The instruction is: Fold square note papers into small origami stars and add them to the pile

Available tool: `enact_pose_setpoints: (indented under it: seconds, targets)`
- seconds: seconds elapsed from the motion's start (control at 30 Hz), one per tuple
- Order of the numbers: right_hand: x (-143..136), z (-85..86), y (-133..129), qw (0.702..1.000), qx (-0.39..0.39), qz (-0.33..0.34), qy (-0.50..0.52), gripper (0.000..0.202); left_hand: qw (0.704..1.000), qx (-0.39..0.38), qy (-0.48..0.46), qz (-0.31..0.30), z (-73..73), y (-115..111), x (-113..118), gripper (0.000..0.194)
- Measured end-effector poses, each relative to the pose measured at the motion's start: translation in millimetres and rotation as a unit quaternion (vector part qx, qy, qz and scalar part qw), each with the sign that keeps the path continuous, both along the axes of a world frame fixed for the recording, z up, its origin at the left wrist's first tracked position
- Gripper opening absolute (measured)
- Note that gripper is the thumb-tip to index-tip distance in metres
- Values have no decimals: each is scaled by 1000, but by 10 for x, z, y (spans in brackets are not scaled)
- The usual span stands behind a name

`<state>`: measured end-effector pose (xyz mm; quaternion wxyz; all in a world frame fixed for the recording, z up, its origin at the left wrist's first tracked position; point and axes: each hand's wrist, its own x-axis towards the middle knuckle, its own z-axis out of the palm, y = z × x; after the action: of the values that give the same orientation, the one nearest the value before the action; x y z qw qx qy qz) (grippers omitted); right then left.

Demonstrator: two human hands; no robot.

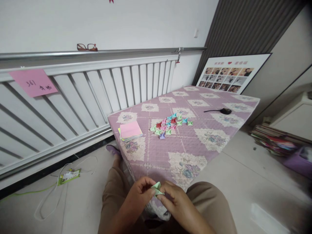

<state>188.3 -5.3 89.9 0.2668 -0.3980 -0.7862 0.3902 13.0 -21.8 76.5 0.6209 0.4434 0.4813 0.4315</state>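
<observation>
A folded piece of light green paper (158,188) is held between my two hands, above the near edge of the table. My left hand (143,191) pinches its left side with thumb and fingers. On the right side, my right hand (172,196) grips it between thumb and forefinger. Several small folded paper pieces (168,127) in green, pink, red, blue and purple sit grouped on the flowered purple tablecloth (156,156). To their left lies a stack of square paper sheets (131,130), pink on top.
A black object with a thin handle (225,111) lies on the table's right part. Glasses (87,47) rest on the pipe above the radiator (126,84). A photo board (226,74) leans behind the table; a power strip (69,175) is on the floor at left.
</observation>
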Motion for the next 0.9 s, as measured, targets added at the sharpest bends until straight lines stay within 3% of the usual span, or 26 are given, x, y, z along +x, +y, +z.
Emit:
enact_pose_setpoints:
  seconds: [0.1, 0.23, 0.4, 0.47, 0.6, 0.9]
  targets:
    - [-37, -18, -12, 998, -15, -38, 40, 24, 998, 6, 53, 36, 38, 0, 40, 17]
    - [-101, -101, -30, 985, -59, -136, 85, 25, 992, 35, 104, 63, 68, -18, 78, 13]
    - [-169, -191, -42, 964, -99, -195, 152, 18, 993, 31, 79, 85, 20, -23, 106, 20]
    - [-183, -209, -40, 958, -111, -203, 168, 24, 996, 22, 58, 68, -31, -26, 112, 25]
    - [-198, -235, -37, 953, -136, -198, 186, 29, 997, 11, 70, -8, -112, -41, 119, 13]
    - [-195, -182, -3, 950, -183, -173, 183, 31, 981, 44, 187, 2, -101, -40, 102, 14]
